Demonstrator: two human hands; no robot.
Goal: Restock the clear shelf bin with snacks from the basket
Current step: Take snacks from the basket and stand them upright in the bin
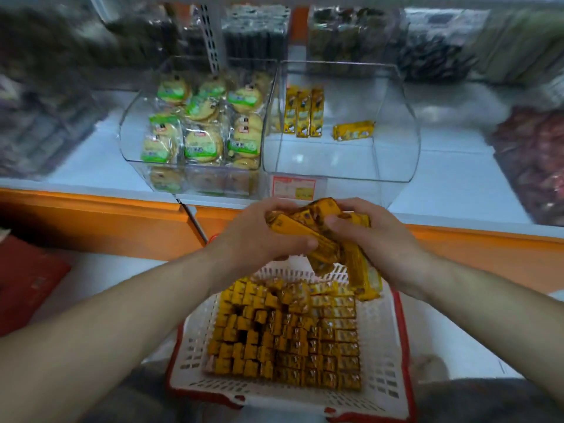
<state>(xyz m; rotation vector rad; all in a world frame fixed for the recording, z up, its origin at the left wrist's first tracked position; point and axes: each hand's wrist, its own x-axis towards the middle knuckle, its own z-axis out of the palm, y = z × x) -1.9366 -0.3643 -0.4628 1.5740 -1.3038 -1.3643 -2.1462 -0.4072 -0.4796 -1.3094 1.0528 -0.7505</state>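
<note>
Head view, looking down over a shelf front.

- Left hand point(262, 236) and right hand point(378, 236): both meet above the far rim of the basket. Both grasp one loose bundle of yellow snack bars point(300, 222). The left fingers are curled round the bundle from the left, thumb on top. The right fingers are curled over it from the right. Several bars of the bundle hang tilted downward below the right hand, over the basket's far right corner.
- Basket point(381, 355): white lattice plastic with a red rim, sitting low in front of the person, below the shelf edge. It holds the yellow bar stock point(287, 334), packed in close rows. The left rows stand on end; the right rows lie flat.
- Clear shelf bin point(338, 160): right-hand one of two clear bins on the white shelf point(457, 178), directly beyond the hands. Contents: three yellow bars standing point(303, 112) side by side at the back left, and one yellow bar lying point(353, 130) apart from them at mid-floor. The rest of the floor is bare.
- Price label point(294, 187): red and white, on the shelf front under this bin.
- Neighbouring clear bin point(131, 138): touches the first on its left. It is filled with round cakes in green-and-clear wrappers point(201, 123).
- The shelf edge is orange. Surrounding goods are too blurred to identify.
</note>
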